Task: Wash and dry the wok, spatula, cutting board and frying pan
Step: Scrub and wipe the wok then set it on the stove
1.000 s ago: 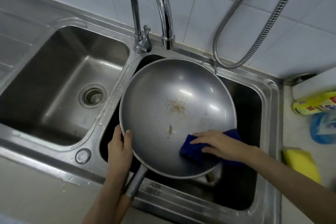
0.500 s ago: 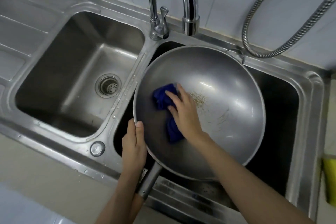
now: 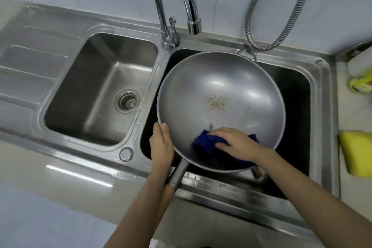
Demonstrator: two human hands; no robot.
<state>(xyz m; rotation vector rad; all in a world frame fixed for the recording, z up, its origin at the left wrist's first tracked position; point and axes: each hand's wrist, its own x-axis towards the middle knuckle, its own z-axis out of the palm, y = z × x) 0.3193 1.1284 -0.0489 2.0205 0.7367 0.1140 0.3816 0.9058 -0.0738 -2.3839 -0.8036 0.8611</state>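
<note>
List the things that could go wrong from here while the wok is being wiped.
1. The wok sits tilted over the right basin, steadied only by the left hand gripping its rim; a hard wipe could probably tip it.
2. The right hand presses the blue cloth low in the bowl, apart from the brown residue, which might get missed.

no readable text anywhere; yellow bottle (image 3: 361, 84) at the right edge of the bench has a printed label with red and blue marks, too blurred and cropped to make out any letters, brand or numbers
</note>
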